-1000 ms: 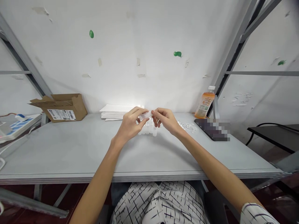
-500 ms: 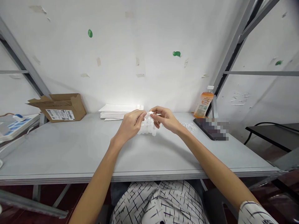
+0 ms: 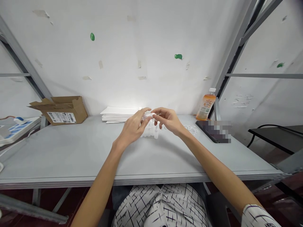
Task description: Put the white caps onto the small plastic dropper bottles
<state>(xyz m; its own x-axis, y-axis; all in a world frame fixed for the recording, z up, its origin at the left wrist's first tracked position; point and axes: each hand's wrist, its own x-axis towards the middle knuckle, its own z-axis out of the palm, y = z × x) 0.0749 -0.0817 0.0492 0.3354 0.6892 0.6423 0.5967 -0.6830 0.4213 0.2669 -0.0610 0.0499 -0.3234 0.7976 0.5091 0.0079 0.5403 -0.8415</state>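
Head view: the left hand [image 3: 132,126] is curving in above the table, thumb and fingers closing on a small, translucent white plastic vial [image 3: 147,116]; the vial is lying sideways between the two hands, raised over the tabletop. The right hand [image 3: 169,120] is meeting it from the other side, thumb and forefinger pinching at its right end, remaining fingers curling beneath; whether a separate small piece is sitting in that pinch, cannot tell. Below the hands, a cluster of upright translucent white plastic vials [image 3: 156,135] is standing on the flat grey table [image 3: 71,151], partly hiding behind the fingers; contents not readable. Loose, thin white plastic bits [image 3: 191,129] are lying right of the cluster. Farther right, a clear plastic bottle with orange colouring and a white cap [image 3: 206,107] is standing near the wall, behind a flat dark slab [image 3: 210,131], partly blurred out. At left, a brown cardboard box [image 3: 63,110] is resting with flaps spreading open, its inside not showing.
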